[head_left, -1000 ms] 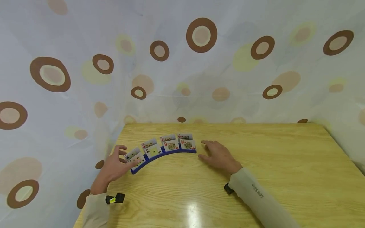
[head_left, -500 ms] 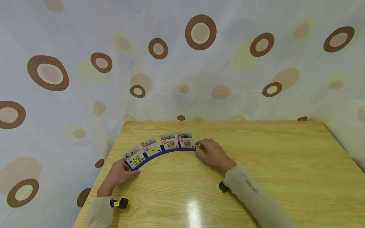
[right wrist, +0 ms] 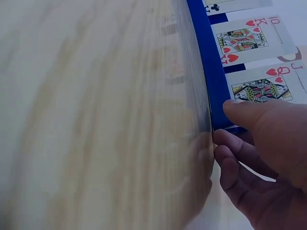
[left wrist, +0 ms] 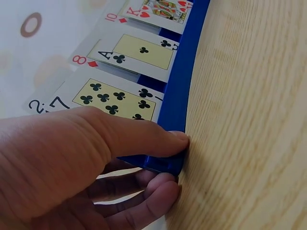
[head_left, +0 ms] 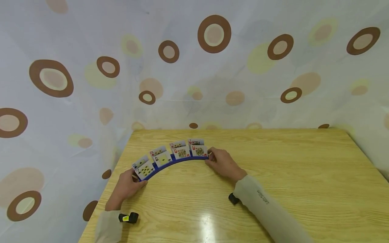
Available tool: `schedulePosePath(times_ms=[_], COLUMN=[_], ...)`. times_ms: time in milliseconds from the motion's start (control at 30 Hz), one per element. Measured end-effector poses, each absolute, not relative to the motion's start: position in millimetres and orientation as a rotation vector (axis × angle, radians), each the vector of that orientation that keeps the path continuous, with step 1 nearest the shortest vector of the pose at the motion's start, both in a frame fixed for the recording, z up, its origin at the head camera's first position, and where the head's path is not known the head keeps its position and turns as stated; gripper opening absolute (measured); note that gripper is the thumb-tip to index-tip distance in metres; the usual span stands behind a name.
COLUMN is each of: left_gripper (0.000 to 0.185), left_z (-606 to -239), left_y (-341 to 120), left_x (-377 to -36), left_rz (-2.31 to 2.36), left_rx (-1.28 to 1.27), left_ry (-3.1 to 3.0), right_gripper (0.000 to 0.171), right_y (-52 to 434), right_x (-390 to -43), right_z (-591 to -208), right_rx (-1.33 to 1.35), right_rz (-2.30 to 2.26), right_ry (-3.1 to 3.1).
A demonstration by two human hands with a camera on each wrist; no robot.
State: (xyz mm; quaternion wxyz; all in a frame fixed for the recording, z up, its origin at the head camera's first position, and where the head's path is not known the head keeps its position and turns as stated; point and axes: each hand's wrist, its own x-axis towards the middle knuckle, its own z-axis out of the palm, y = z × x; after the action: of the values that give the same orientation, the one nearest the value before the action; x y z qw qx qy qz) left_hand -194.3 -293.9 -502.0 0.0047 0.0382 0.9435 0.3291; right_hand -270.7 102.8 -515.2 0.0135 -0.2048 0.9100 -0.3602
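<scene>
A curved blue card holder [head_left: 173, 161] stands on the wooden table [head_left: 273, 189], towards its far left part, with playing cards [head_left: 181, 152] standing in two rows in its slots. The left hand [head_left: 126, 185] pinches the holder's left end: in the left wrist view the thumb [left wrist: 144, 136] lies across the top of the blue rim and the curled fingers [left wrist: 144, 201] sit under and behind it, so the end itself is mostly covered. The right hand [head_left: 223, 162] grips the right end the same way, thumb on top and fingers curled below, as the right wrist view shows.

The front row reads seven of clubs [left wrist: 115, 99], ace of clubs [left wrist: 141, 50], king of hearts [right wrist: 242, 39] and queen of hearts [right wrist: 261, 88]. Of the back row only top corners show: a 2, a red 8, a red 10 and a J; their suits beyond that are hidden by the front cards. In the right wrist view the table surface is blurred and fills the left half. Whether the holder rests on the table or is lifted clear cannot be told. A dotted curtain [head_left: 91, 67] hangs behind the table.
</scene>
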Motion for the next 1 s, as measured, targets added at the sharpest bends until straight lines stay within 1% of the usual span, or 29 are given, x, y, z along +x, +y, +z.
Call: schedulePosePath(times_ms=[133,200,667,1000], left_gripper=[0.051,0.051,0.046,0.046], left_z=[-501.9,-501.7,-497.4,-495.2], left_y=[-290.4,-288.6,-267.7,-230.8], left_x=[-195.7,-196.5,-204.7,-220.0], left_rz=[1.013,1.009,1.067,1.070], left_rx=[0.098,0.100,0.218,0.327], left_ry=[2.955,2.959,2.950,2.922], right_gripper=[0.020,0.016,0.015,0.016], right_y=[103.4,104.3,131.3,168.9], right_x=[-269.6,-268.8,-257.1,-245.2], right_z=[-514.1,-513.4,-507.6,-504.3], right_rx=[-0.631,-0.624,-0.620,-0.552], right_rz=[-1.113,-1.088,-0.996,-0.937], right_ry=[2.864,2.884,2.945,2.965])
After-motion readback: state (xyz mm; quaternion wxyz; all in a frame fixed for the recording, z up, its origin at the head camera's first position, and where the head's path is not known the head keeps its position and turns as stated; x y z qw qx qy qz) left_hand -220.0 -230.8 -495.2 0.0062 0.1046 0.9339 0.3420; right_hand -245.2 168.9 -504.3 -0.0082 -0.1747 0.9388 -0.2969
